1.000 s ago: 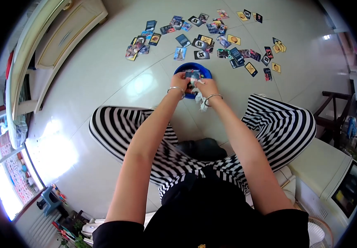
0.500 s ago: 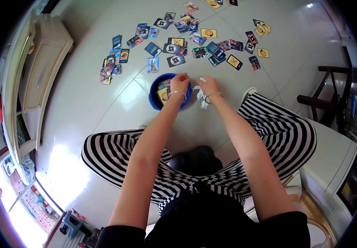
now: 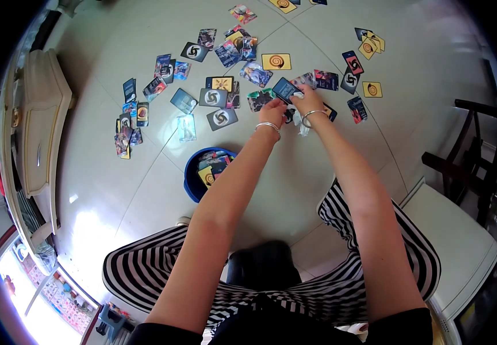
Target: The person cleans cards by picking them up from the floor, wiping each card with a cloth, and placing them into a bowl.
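My left hand (image 3: 272, 113) reaches out over the floor, its fingers pinched at the lower edge of a dark blue trading card (image 3: 286, 88). My right hand (image 3: 308, 102) is closed on a crumpled white tissue (image 3: 302, 123), which hangs below the palm, and its fingertips touch the same card's right side. Whether the card is fully off the floor I cannot tell. Beside my left fingers lies a green and black card (image 3: 259, 100). A yellow-bordered card (image 3: 330, 111) is partly hidden behind my right wrist. A blue tub (image 3: 189, 183) with cards inside stands left of my left forearm.
Many cards are scattered over the tiled floor (image 3: 145, 190), including a left cluster (image 3: 123, 133) and a yellow group (image 3: 369, 45) at the upper right. A cream cabinet (image 3: 42, 126) stands left. At right are a dark wooden chair (image 3: 461, 167) and a white appliance-like box (image 3: 452, 230).
Both hands have moved forward from beside the blue tub to the dark blue card. The tissue has travelled with my right hand. The view has shifted, so the tub appears lower and further left.
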Motion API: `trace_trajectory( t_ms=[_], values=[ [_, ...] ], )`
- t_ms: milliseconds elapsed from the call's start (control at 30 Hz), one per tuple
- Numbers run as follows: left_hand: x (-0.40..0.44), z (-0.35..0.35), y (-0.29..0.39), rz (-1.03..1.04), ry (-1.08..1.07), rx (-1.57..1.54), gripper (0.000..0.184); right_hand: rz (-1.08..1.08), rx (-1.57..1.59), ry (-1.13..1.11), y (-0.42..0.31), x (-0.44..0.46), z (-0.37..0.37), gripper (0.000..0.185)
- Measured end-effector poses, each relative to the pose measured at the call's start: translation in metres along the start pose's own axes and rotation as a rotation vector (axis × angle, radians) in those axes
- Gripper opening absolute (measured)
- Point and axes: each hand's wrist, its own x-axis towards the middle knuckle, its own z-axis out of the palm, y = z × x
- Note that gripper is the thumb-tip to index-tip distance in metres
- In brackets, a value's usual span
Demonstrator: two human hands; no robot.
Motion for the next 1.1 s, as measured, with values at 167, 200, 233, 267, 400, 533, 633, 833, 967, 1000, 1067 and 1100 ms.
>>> trace_trajectory(
  t_ms=[167,200,233,267,400,533,633,833,967,1000,1067,1100],
  values=[
    [0.013,0.001,0.003,-0.084,0.064,0.059,0.039,0.080,-0.156,-0.074,0.002,0.005,0.005,0.051],
    [0.015,0.000,0.001,-0.085,0.064,0.058,0.039,0.080,-0.157,-0.074,0.005,0.004,0.007,0.051],
    [0.014,-0.003,0.000,-0.066,0.076,0.125,0.036,0.100,-0.179,-0.081,0.007,0.000,0.010,0.050],
    [0.012,-0.006,-0.001,-0.047,0.089,0.191,0.034,0.119,-0.201,-0.089,0.007,-0.004,0.012,0.049],
    [0.016,-0.032,-0.025,0.051,0.079,0.246,0.022,0.225,0.090,-0.171,0.026,-0.024,0.023,0.044],
    [-0.026,-0.050,-0.013,0.131,0.080,0.147,0.013,0.244,0.488,-0.299,0.001,-0.070,-0.003,0.041],
    [-0.062,-0.057,0.003,0.147,-0.009,0.102,0.011,0.144,0.457,-0.351,-0.028,-0.101,-0.032,0.031],
    [-0.127,-0.035,0.044,0.316,-0.094,0.107,0.009,0.015,0.572,-0.230,-0.075,-0.158,-0.088,0.027],
    [-0.146,-0.021,0.050,0.421,-0.136,0.169,0.008,-0.021,0.582,-0.156,-0.071,-0.168,-0.101,0.030],
    [-0.148,-0.018,0.050,0.449,-0.128,0.199,0.009,-0.028,0.549,-0.158,-0.069,-0.168,-0.103,0.030],
    [-0.148,-0.014,0.048,0.446,-0.097,0.265,0.010,-0.032,0.554,-0.172,-0.064,-0.166,-0.104,0.031],
    [-0.146,-0.013,0.046,0.440,-0.064,0.324,0.011,-0.035,0.554,-0.190,-0.061,-0.166,-0.103,0.031]
  ],
)
